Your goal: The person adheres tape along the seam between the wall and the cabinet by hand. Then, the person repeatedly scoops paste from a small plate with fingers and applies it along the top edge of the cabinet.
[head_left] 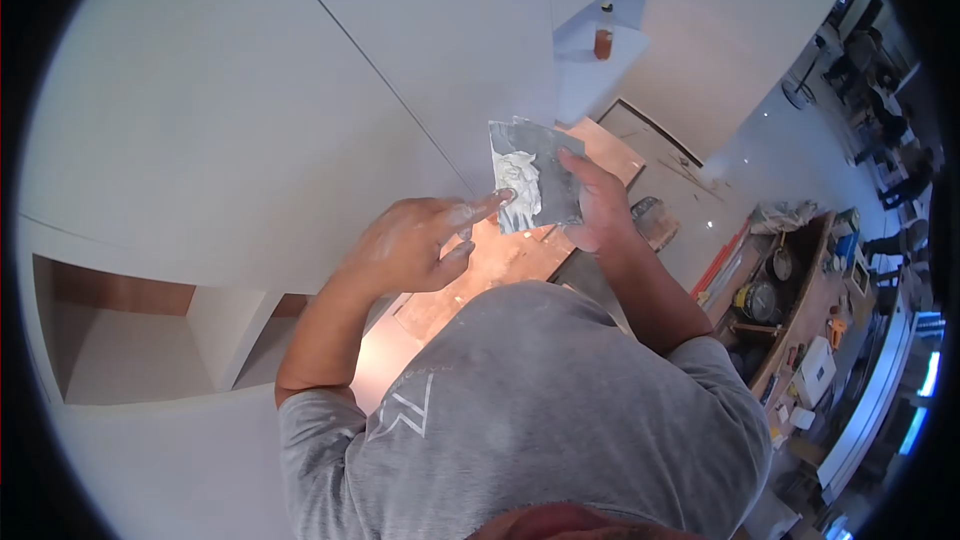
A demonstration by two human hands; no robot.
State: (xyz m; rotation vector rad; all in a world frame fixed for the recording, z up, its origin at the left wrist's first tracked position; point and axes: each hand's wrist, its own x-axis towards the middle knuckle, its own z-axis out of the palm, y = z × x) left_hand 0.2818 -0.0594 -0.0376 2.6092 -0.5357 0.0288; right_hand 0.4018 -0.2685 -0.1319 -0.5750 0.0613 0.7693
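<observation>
My right hand point(604, 202) grips a thin, flat grey board point(556, 178) by its right edge, thumb across the face. A thick smear of white paste, like putty, point(520, 180) lies on the left part of the board. My left hand point(425, 238) holds nothing. Its index finger is stretched out, with the tip touching the paste, while its thumb is apart and the other fingers are bent and partly hidden. White residue coats its fingers.
A pale panel wall point(300, 110) with a dark seam stands close ahead. Open shelf boxes point(140, 340) are at the left. A bottle point(603, 38) stands on a ledge. A tool-filled wooden bench point(800, 310) is at the right, with people point(880, 130) farther off.
</observation>
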